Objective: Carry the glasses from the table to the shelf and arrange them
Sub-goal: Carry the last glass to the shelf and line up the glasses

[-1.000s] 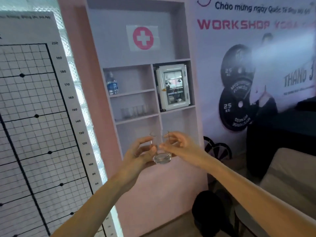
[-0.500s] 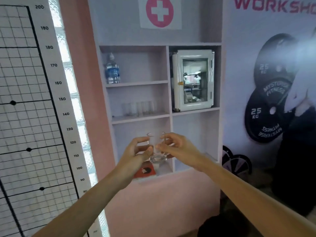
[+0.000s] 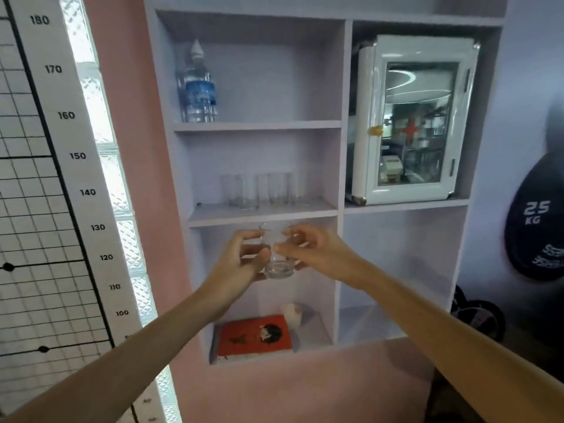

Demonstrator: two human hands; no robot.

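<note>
A clear drinking glass (image 3: 277, 261) is held upright in front of me, just below the middle shelf board (image 3: 262, 212). My left hand (image 3: 241, 264) grips its left side and my right hand (image 3: 314, 254) grips its right side. On that middle shelf stand several clear glasses (image 3: 259, 190) in a row, towards the back. The held glass hangs a little lower than them and nearer to me.
The pale shelf unit is set in a pink wall. A water bottle (image 3: 197, 87) stands on the top shelf. A white first-aid cabinet (image 3: 409, 123) fills the right compartment. An orange book (image 3: 254, 335) lies on the bottom shelf. A height chart (image 3: 45, 193) hangs at left.
The shelf has grown much larger and nearer in view as I have come up to it. Both hands still hold the glass the same way in front of me.
</note>
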